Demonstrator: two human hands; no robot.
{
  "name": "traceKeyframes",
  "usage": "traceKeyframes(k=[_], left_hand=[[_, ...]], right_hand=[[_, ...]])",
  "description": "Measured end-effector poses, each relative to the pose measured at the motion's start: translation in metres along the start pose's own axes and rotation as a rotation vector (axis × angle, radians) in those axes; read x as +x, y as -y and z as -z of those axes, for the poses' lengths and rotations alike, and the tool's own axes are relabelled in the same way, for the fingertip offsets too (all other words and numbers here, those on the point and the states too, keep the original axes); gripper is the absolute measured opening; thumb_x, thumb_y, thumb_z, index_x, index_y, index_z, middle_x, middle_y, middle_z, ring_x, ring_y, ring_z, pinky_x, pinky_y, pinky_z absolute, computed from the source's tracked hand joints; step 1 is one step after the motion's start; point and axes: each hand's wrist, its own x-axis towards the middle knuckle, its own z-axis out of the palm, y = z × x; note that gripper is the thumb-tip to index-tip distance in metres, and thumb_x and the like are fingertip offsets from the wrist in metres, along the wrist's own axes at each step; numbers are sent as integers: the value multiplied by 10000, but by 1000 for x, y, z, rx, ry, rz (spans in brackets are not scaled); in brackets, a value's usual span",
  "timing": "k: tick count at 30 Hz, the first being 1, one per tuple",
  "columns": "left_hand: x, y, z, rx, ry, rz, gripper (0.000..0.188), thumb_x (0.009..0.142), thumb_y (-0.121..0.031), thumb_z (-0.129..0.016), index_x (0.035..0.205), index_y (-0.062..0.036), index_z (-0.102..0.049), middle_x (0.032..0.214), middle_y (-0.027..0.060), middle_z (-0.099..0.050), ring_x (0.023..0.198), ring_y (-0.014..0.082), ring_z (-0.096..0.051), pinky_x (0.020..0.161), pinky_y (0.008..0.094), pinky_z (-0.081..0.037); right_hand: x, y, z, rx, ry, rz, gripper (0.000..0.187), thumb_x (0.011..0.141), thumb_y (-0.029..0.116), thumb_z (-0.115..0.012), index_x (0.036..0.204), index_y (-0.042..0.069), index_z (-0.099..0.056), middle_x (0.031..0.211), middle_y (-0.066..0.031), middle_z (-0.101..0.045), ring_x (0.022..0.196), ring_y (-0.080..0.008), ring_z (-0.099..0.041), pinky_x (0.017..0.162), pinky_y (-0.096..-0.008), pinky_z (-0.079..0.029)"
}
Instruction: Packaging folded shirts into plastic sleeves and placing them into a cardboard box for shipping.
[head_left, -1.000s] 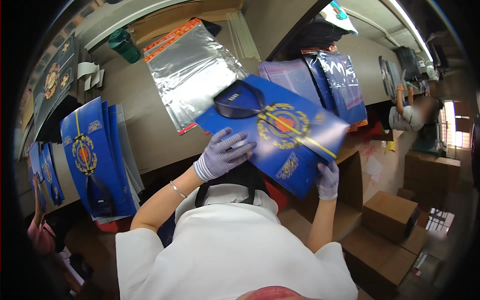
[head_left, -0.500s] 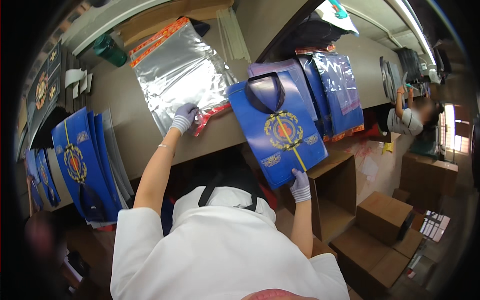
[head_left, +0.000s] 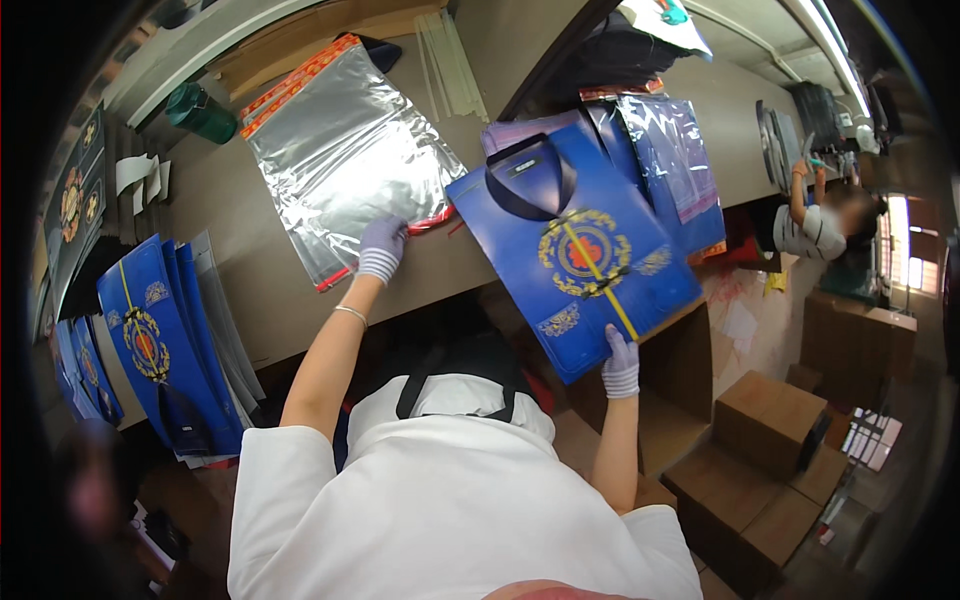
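Note:
My left hand point(head_left: 383, 248), in a pale purple and striped glove, lies on the near edge of a stack of clear plastic bags point(head_left: 330, 150). Its fingers rest over the red-edged opening, the tips partly lost against the shiny film. To the right, my right hand point(head_left: 620, 362), gloved alike, pinches the lower edge of a blue gift bag point(head_left: 590, 300) between thumb and fingers. This bag is flat and tilted, with a round gold and red emblem, a yellow stripe and dark handles at its far end. It overlaps the table edge beside the plastic.
More blue bags point(head_left: 143, 330) stand at the left. Wrapped blue bags point(head_left: 672, 150) lie at the right. A green bottle point(head_left: 200, 113) is at the back. Cardboard boxes point(head_left: 768, 425) fill the lower right floor. Another person point(head_left: 815, 230) works at the far right; one more is at lower left.
The lifted red edge of the top plastic bag now lies flat under my left hand. My right hand has moved the blue bag slightly right and turned it.

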Motion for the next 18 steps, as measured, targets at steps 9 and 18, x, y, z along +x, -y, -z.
traceKeyframes(k=[9, 18], left_hand=[[30, 42, 12, -807, 111, 383, 146, 767, -144, -619, 788, -6, -662, 636, 28, -607, 558, 91, -510, 536, 240, -432], [33, 42, 29, -541, 230, 438, 233, 772, -211, -605, 859, -9, -680, 690, 51, -643, 623, 108, -563, 625, 241, -461]], right_hand=[[-50, 63, 30, 553, -274, -680, 364, 816, 152, -640, 1108, -20, -508, 1059, -55, -528, 903, -152, -471, 807, -303, -402], [-44, 138, -39, 260, -74, -283, 207, 832, 128, -608, 995, 2, -584, 958, -130, -614, 838, -254, -576, 791, -354, -440]])
